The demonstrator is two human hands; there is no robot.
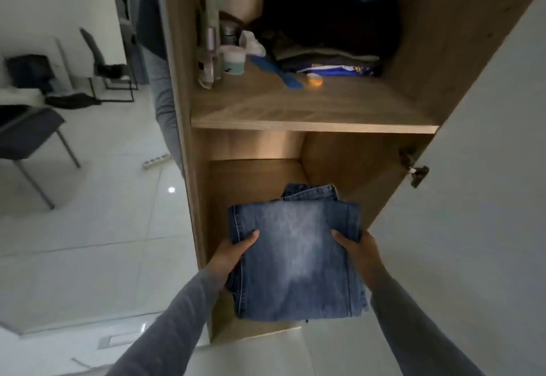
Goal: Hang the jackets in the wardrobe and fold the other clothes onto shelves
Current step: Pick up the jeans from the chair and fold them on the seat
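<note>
A folded pair of faded blue jeans [295, 257] is held flat in front of the lower compartment [257, 174] of a wooden wardrobe. My left hand [233, 254] grips its left edge, thumb on top. My right hand [359, 250] grips the right edge the same way. The far end of the jeans reaches into the compartment, above its floor. The shelf above [313, 126] carries a stack of folded dark clothes [328, 50].
On the upper shelf stand bottles and a jar [233, 62], a blue comb [277, 72] and a small orange thing [314, 80]. The white wardrobe door [478, 168] stands open at right. Chairs [32, 136] with dark clothes are at left on the white tiled floor.
</note>
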